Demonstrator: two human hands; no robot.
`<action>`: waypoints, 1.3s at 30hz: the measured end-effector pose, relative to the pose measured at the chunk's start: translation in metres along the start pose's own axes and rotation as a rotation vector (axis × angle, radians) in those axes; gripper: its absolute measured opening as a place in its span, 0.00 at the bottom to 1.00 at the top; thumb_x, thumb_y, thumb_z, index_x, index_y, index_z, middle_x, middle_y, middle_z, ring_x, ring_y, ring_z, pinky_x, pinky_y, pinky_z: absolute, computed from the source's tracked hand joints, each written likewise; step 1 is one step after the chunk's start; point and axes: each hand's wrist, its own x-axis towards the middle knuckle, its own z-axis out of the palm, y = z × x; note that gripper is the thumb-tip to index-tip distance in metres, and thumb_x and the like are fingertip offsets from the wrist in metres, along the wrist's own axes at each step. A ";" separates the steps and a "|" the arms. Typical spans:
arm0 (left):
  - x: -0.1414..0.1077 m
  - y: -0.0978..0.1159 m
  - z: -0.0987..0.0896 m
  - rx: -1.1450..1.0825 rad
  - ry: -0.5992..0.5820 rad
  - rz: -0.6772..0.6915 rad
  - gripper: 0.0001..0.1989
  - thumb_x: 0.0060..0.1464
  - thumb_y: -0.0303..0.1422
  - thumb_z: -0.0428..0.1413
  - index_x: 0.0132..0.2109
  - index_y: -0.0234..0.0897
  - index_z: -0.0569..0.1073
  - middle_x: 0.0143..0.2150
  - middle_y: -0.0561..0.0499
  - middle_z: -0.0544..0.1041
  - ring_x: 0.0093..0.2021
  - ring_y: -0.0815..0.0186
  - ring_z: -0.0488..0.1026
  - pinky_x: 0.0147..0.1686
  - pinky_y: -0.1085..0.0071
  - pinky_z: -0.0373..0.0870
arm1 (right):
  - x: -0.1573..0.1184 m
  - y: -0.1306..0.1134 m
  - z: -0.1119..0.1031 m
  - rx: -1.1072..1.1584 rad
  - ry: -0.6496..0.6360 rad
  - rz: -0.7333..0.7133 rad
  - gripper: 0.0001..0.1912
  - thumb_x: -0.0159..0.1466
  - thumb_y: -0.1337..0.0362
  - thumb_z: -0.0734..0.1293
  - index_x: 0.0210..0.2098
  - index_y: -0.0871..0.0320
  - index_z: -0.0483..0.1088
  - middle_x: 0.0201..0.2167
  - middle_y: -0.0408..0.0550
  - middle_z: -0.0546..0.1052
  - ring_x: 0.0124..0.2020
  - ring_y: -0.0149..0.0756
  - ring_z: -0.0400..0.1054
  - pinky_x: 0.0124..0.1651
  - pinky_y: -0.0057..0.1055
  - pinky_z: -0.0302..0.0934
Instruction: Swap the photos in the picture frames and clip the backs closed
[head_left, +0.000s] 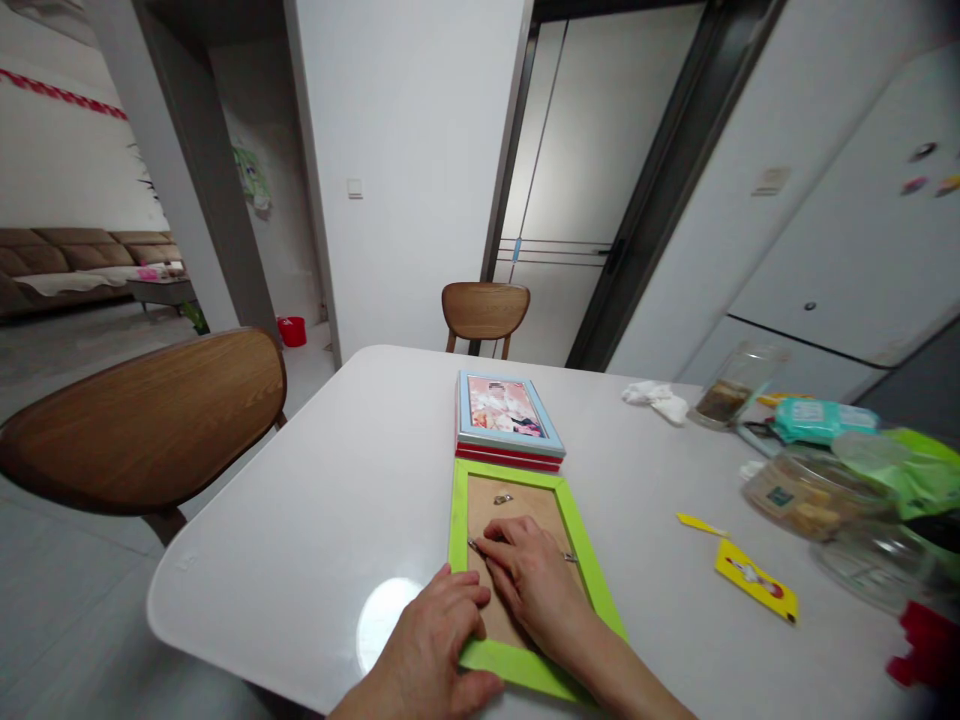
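A green picture frame (pixel 592 570) lies face down on the white table, its brown backing board (pixel 534 503) showing with small metal clips on it. My right hand (pixel 529 580) is over the board, thumb and fingers pinched together at the clip (pixel 474 546) by the left inner edge. Resting on the frame's lower left corner is my left hand (pixel 442 645), fingers bent over its left side and thumb at the bottom edge. Just beyond the green frame sits a stack of frames, a light blue one (pixel 553 432) with a picture on top and red ones below.
On the right of the table (pixel 315 520) are a glass jar (pixel 726 395), a teal packet (pixel 823 420), a plastic tub of food (pixel 814 495), a yellow card (pixel 756 582) and crumpled tissue (pixel 656 398). Wooden chairs (pixel 150 420) stand at the left and far side.
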 end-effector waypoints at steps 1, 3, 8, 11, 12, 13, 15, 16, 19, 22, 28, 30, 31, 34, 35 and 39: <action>0.000 0.000 0.000 -0.002 -0.003 0.000 0.10 0.38 0.32 0.59 0.30 0.36 0.67 0.45 0.44 0.71 0.49 0.59 0.64 0.54 0.59 0.51 | -0.001 0.000 0.000 -0.020 -0.006 -0.016 0.12 0.59 0.66 0.56 0.38 0.51 0.69 0.35 0.46 0.70 0.38 0.37 0.58 0.39 0.34 0.53; 0.000 0.001 0.000 -0.006 -0.001 -0.001 0.11 0.37 0.31 0.60 0.30 0.36 0.67 0.44 0.45 0.71 0.49 0.58 0.64 0.54 0.58 0.51 | -0.002 -0.001 0.001 -0.070 -0.025 -0.054 0.11 0.59 0.65 0.57 0.39 0.52 0.68 0.36 0.46 0.69 0.38 0.38 0.58 0.39 0.34 0.52; 0.000 0.001 0.000 -0.009 0.002 -0.008 0.10 0.37 0.32 0.59 0.30 0.37 0.67 0.44 0.46 0.71 0.50 0.58 0.64 0.54 0.58 0.51 | -0.004 -0.004 0.001 -0.157 -0.068 -0.110 0.10 0.59 0.65 0.57 0.38 0.53 0.67 0.35 0.46 0.69 0.37 0.37 0.58 0.38 0.33 0.51; -0.001 -0.001 0.002 -0.006 0.001 -0.012 0.11 0.37 0.32 0.59 0.31 0.37 0.67 0.45 0.46 0.71 0.50 0.59 0.63 0.54 0.59 0.51 | -0.003 -0.002 -0.001 -0.096 -0.050 -0.090 0.11 0.59 0.65 0.56 0.39 0.52 0.67 0.36 0.46 0.70 0.38 0.37 0.59 0.39 0.33 0.52; -0.001 -0.003 0.003 -0.003 0.004 -0.010 0.11 0.36 0.32 0.60 0.31 0.37 0.67 0.45 0.46 0.71 0.50 0.59 0.63 0.54 0.59 0.51 | -0.001 0.001 -0.002 -0.064 -0.031 -0.070 0.12 0.59 0.66 0.56 0.40 0.52 0.67 0.37 0.47 0.70 0.39 0.37 0.59 0.39 0.32 0.53; -0.001 -0.005 0.005 0.000 0.008 -0.005 0.12 0.35 0.31 0.60 0.31 0.37 0.67 0.45 0.47 0.71 0.50 0.59 0.63 0.54 0.59 0.51 | 0.002 0.005 -0.002 -0.035 -0.004 -0.042 0.12 0.59 0.66 0.56 0.41 0.54 0.66 0.38 0.48 0.70 0.40 0.37 0.60 0.40 0.32 0.53; -0.002 -0.009 0.008 0.009 0.011 0.007 0.13 0.34 0.31 0.61 0.31 0.37 0.67 0.45 0.47 0.71 0.50 0.58 0.63 0.54 0.59 0.51 | 0.011 0.016 -0.004 0.000 0.056 0.042 0.13 0.58 0.67 0.57 0.40 0.58 0.67 0.38 0.49 0.71 0.40 0.36 0.61 0.43 0.31 0.53; -0.002 -0.010 0.009 0.015 0.009 0.013 0.14 0.33 0.30 0.61 0.30 0.37 0.67 0.46 0.46 0.71 0.50 0.58 0.64 0.54 0.58 0.51 | 0.017 0.023 -0.004 0.002 0.080 0.094 0.12 0.58 0.67 0.57 0.38 0.59 0.68 0.37 0.50 0.72 0.40 0.35 0.62 0.43 0.30 0.53; -0.001 -0.015 0.011 0.024 0.001 0.023 0.14 0.32 0.31 0.62 0.30 0.37 0.66 0.46 0.46 0.71 0.50 0.57 0.64 0.53 0.58 0.52 | 0.035 0.040 -0.004 -0.024 0.099 0.209 0.10 0.57 0.65 0.58 0.30 0.58 0.70 0.31 0.47 0.74 0.35 0.33 0.64 0.39 0.28 0.54; 0.000 -0.016 0.012 0.024 0.004 0.029 0.14 0.33 0.33 0.61 0.30 0.37 0.66 0.45 0.47 0.71 0.50 0.56 0.64 0.52 0.57 0.54 | 0.049 0.048 0.001 -0.039 0.102 0.267 0.10 0.56 0.62 0.59 0.26 0.56 0.71 0.27 0.45 0.74 0.31 0.32 0.65 0.33 0.26 0.54; -0.001 -0.016 0.012 0.026 0.036 0.053 0.14 0.32 0.31 0.61 0.30 0.37 0.66 0.45 0.46 0.71 0.49 0.56 0.64 0.53 0.57 0.53 | 0.065 0.054 0.009 -0.069 0.111 0.422 0.09 0.54 0.60 0.60 0.23 0.57 0.69 0.22 0.45 0.74 0.25 0.32 0.65 0.26 0.26 0.49; -0.002 -0.015 0.013 0.026 0.043 0.055 0.14 0.32 0.29 0.61 0.30 0.37 0.65 0.45 0.46 0.71 0.50 0.56 0.64 0.53 0.57 0.53 | 0.069 0.058 0.010 -0.082 0.121 0.458 0.08 0.53 0.61 0.61 0.24 0.58 0.68 0.23 0.46 0.73 0.26 0.33 0.65 0.25 0.26 0.47; -0.002 -0.015 0.013 0.025 0.043 0.053 0.14 0.32 0.29 0.60 0.30 0.37 0.65 0.45 0.46 0.71 0.50 0.57 0.64 0.53 0.58 0.53 | 0.071 0.060 0.010 -0.086 0.127 0.470 0.07 0.53 0.61 0.62 0.24 0.58 0.68 0.23 0.47 0.73 0.26 0.34 0.65 0.25 0.26 0.46; -0.002 -0.014 0.014 0.027 0.044 0.044 0.14 0.32 0.29 0.60 0.30 0.37 0.65 0.46 0.47 0.71 0.50 0.57 0.63 0.53 0.58 0.53 | 0.075 0.064 0.012 -0.084 0.139 0.485 0.06 0.52 0.61 0.62 0.24 0.58 0.67 0.24 0.47 0.73 0.26 0.34 0.64 0.24 0.26 0.45; -0.002 -0.014 0.014 0.030 0.042 0.045 0.14 0.32 0.29 0.60 0.31 0.37 0.65 0.46 0.46 0.71 0.50 0.56 0.63 0.53 0.57 0.53 | 0.076 0.064 0.012 -0.079 0.143 0.486 0.06 0.52 0.61 0.62 0.24 0.58 0.67 0.24 0.47 0.73 0.26 0.34 0.64 0.24 0.26 0.45; -0.002 -0.014 0.014 0.044 0.038 0.042 0.14 0.32 0.30 0.59 0.31 0.37 0.65 0.46 0.45 0.70 0.50 0.55 0.63 0.53 0.56 0.53 | 0.073 0.061 0.004 -0.030 0.149 0.457 0.09 0.53 0.59 0.60 0.24 0.58 0.66 0.22 0.46 0.73 0.24 0.32 0.64 0.24 0.26 0.49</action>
